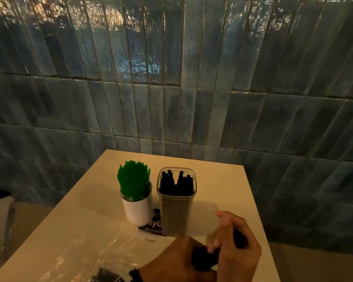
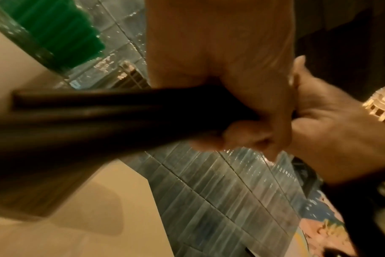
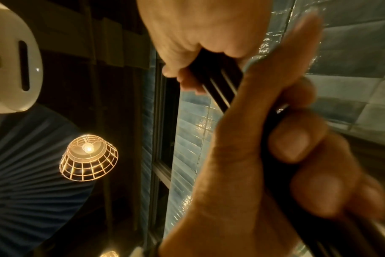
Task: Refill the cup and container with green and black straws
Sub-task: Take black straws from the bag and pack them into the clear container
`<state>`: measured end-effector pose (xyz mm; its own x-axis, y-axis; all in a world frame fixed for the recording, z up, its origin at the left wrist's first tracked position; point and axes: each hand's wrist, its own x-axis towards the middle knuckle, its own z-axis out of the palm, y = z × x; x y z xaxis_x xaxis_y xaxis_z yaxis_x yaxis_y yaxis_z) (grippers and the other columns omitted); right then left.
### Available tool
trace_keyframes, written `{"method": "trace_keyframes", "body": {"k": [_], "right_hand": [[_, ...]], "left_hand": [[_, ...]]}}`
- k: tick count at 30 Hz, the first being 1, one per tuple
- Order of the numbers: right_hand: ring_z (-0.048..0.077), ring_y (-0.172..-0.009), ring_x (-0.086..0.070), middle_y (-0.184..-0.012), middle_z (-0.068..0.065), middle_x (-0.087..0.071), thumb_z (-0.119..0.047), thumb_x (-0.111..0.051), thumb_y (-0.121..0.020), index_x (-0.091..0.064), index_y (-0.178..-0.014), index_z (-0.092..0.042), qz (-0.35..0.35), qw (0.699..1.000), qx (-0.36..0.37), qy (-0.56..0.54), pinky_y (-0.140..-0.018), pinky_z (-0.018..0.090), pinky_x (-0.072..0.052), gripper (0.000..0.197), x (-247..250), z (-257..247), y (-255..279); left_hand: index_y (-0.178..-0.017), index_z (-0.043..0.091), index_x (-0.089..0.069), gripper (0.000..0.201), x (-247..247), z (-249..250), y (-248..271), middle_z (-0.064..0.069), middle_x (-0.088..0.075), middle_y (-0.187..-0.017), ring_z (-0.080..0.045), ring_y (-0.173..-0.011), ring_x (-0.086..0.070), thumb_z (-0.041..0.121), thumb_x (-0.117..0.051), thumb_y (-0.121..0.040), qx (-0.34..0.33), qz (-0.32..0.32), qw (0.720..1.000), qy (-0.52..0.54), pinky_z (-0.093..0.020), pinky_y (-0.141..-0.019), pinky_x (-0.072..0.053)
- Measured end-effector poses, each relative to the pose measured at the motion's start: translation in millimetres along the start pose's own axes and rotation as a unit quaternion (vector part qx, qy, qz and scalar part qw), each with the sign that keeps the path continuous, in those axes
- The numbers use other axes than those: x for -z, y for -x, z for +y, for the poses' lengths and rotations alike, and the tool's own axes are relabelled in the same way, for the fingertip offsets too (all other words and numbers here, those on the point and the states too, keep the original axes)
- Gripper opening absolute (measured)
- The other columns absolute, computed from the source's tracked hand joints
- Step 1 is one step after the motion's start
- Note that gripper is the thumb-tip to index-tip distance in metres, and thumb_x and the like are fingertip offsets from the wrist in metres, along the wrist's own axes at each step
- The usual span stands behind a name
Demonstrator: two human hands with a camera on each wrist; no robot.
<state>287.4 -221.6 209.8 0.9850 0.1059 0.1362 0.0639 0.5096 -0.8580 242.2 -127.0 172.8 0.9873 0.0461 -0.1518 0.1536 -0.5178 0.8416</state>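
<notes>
Head view above table (image 1: 86, 204), facing tiled wall (image 1: 171, 102), wrist views close, upward, sharing black straws (image 2: 121, 107).
</notes>
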Motion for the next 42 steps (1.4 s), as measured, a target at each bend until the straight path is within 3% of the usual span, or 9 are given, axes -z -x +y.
{"method": "trace_keyframes", "body": {"k": [2, 5, 7, 11, 17, 25, 28, 31, 42], "right_hand": [[0.008, -0.025, -0.034, -0.031, 0.002, -0.040, -0.073, -0.077, -0.034, -0.067, -0.053, -0.025, 0.039, 0.999, 0.006, -0.006, -0.034, 0.017, -0.034, 0.052, 3, 2, -10], [0.006, -0.026, -0.035, -0.033, -0.001, -0.043, -0.076, -0.075, -0.036, -0.066, -0.053, -0.025, 0.056, 0.998, 0.031, -0.013, -0.036, 0.016, -0.037, 0.055, 9, -2, -28], [0.005, -0.027, -0.037, -0.036, -0.004, -0.046, -0.079, -0.074, -0.033, -0.066, -0.055, -0.025, 0.059, 0.997, 0.047, -0.020, -0.037, 0.015, -0.039, 0.059, 12, -11, -43], [0.002, -0.034, -0.041, -0.042, -0.007, -0.050, -0.057, -0.071, -0.066, -0.064, -0.061, -0.028, 0.025, 0.991, 0.131, -0.023, -0.040, 0.016, -0.040, 0.030, 6, -39, -76], [0.003, -0.035, -0.042, -0.044, -0.009, -0.051, -0.052, -0.062, -0.072, -0.056, -0.065, -0.019, -0.032, 0.975, 0.203, -0.090, -0.040, 0.018, -0.038, 0.034, -35, -69, -117], [0.004, -0.037, -0.046, -0.053, -0.008, -0.058, -0.044, -0.062, -0.082, -0.057, -0.071, -0.011, -0.049, 0.975, 0.202, -0.075, -0.040, 0.020, -0.041, 0.035, -76, -52, -144], [0.004, -0.038, -0.046, -0.051, -0.008, -0.056, -0.045, -0.056, -0.075, -0.055, -0.070, -0.012, -0.041, 0.979, 0.187, -0.068, -0.041, 0.019, -0.042, 0.033, -80, -41, -143], [0.003, -0.039, -0.047, -0.051, -0.009, -0.056, -0.044, -0.054, -0.076, -0.055, -0.070, -0.013, -0.041, 0.980, 0.188, -0.058, -0.043, 0.018, -0.042, 0.032, -79, -32, -138], [0.003, -0.041, -0.047, -0.050, -0.009, -0.054, -0.048, -0.053, -0.076, -0.053, -0.070, -0.015, -0.012, 0.986, 0.164, -0.039, -0.045, 0.018, -0.045, 0.033, -55, -33, -133]], "left_hand": [[-0.122, 0.015, -0.053, 0.036, -3, 1, -4, -0.009, -0.055, -0.125, -0.015, -0.107, -0.054, 0.028, -0.057, -0.089, -0.012, -0.004, 0.999, -0.030, 0.001, -0.077, -0.033], [-0.116, 0.046, -0.045, 0.045, 2, 0, -17, 0.024, -0.048, -0.123, 0.006, -0.113, -0.046, 0.058, -0.058, -0.075, -0.085, -0.005, 0.996, -0.008, -0.021, -0.103, -0.036], [-0.115, 0.056, -0.032, 0.046, 16, -6, -24, 0.034, -0.033, -0.127, 0.013, -0.119, -0.034, 0.069, -0.048, -0.074, -0.103, 0.071, 0.990, -0.058, -0.020, -0.104, -0.032], [-0.126, 0.042, -0.033, 0.034, 58, -15, -49, 0.016, -0.034, -0.132, -0.007, -0.125, -0.037, 0.049, -0.032, -0.093, -0.099, 0.358, 0.923, -0.096, -0.027, -0.104, -0.035], [-0.148, 0.021, 0.004, 0.076, 79, -46, -92, 0.000, 0.013, -0.155, -0.015, -0.142, 0.013, 0.064, -0.018, -0.090, 0.087, 0.251, 0.904, -0.335, -0.034, -0.113, 0.008], [-0.146, 0.025, -0.021, 0.102, 60, -54, -78, 0.003, -0.024, -0.153, -0.016, -0.142, -0.016, 0.084, 0.006, -0.067, 0.026, 0.285, 0.881, -0.378, -0.027, -0.110, 0.009], [-0.141, 0.024, -0.033, 0.096, 50, -60, -65, 0.001, -0.038, -0.144, -0.023, -0.133, -0.033, 0.083, -0.025, -0.066, 0.012, 0.275, 0.892, -0.359, -0.035, -0.111, -0.020], [-0.125, 0.018, -0.050, 0.083, 42, -66, -49, -0.003, -0.056, -0.121, -0.022, -0.108, -0.054, 0.077, -0.043, -0.067, -0.048, 0.300, 0.894, -0.331, -0.034, -0.089, -0.051], [-0.121, 0.018, -0.046, 0.083, 24, -64, -28, -0.002, -0.060, -0.112, -0.016, -0.103, -0.054, 0.078, -0.049, -0.064, -0.079, 0.329, 0.884, -0.322, -0.022, -0.085, -0.041]]}}
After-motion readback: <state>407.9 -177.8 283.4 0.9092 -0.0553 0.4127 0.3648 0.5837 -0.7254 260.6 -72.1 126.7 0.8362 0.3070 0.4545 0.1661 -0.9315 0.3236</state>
